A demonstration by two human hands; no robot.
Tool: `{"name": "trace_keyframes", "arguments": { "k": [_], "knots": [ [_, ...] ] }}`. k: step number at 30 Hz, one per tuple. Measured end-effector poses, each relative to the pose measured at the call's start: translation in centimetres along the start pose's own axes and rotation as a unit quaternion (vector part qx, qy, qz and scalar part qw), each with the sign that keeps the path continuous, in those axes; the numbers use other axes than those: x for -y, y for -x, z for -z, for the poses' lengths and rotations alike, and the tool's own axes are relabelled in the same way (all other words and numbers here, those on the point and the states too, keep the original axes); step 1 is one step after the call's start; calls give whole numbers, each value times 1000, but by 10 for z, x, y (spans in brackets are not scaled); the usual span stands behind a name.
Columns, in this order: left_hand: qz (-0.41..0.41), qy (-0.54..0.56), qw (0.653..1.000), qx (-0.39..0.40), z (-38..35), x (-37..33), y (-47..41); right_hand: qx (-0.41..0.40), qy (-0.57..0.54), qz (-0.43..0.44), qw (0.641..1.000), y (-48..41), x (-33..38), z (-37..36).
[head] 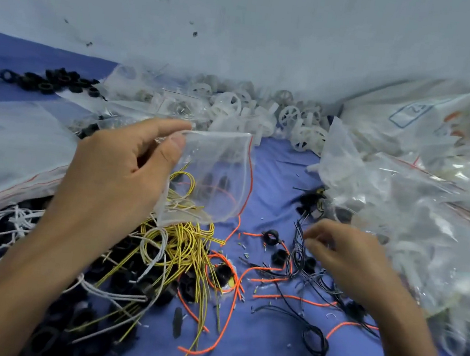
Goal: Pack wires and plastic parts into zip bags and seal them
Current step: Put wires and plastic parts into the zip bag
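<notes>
Our L hand [116, 172] pinches the small clear red-zip plastic bag [216, 172], mouth facing 3 o'clock; R hand [348, 257] is nearer the thin black wires [295, 253] at the bag's 5 o'clock, curled fingers [320, 232] on them, grip unclear.

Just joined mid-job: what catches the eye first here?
The left hand pinches a clear zip bag, raised at centre above a tangle of yellow wires. Lower right, the right hand curls its fingers at thin black wires among scattered orange wires. White plastic wheels heap along the back wall.

Blue cloth [282, 166] below pale wall [247, 16]
</notes>
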State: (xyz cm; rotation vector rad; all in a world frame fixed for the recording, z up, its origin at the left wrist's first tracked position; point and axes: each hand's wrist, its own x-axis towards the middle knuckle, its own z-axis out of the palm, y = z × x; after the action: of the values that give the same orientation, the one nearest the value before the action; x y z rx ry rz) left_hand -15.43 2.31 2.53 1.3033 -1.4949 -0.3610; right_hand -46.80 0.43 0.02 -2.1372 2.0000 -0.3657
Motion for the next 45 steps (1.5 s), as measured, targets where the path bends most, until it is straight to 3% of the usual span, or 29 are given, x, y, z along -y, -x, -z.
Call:
{"name": "trace_keyframes", "arguments": {
  "k": [6,9,15,21,27,29,33,37,39,40,44,45],
  "knots": [
    [-8,-2,1000,8,-1,-2,3,16,41,-90,995,-7,-16,-37],
    [-6,2,1000,20,-3,-4,4,55,43,-74,995,-10,-16,-39],
    [0,6,999,41,-1,-5,3,-100,-136,-12,986,2,-19,1],
    [-5,10,998,62,-1,-9,6,-144,-38,-8,989,8,-6,18],
    [-4,9,998,59,1,-9,6,-189,-174,-4,966,23,3,40],
    [-1,10,998,68,0,-11,6,-197,-273,36,941,30,11,53],
    [13,14,996,84,-1,-16,8,-143,-504,133,841,50,46,77],
    [12,0,995,95,-4,-20,10,-97,-526,154,831,44,85,67],
    [10,-13,995,99,-5,-21,11,-36,-587,106,801,40,100,47],
    [11,-18,995,101,-5,-22,12,12,-628,75,774,39,106,37],
    [-10,-54,993,101,-9,-29,18,200,-768,-22,608,38,134,12],
    [-21,-62,993,103,-11,-31,20,222,-777,-27,589,34,143,10]
  ]
}}
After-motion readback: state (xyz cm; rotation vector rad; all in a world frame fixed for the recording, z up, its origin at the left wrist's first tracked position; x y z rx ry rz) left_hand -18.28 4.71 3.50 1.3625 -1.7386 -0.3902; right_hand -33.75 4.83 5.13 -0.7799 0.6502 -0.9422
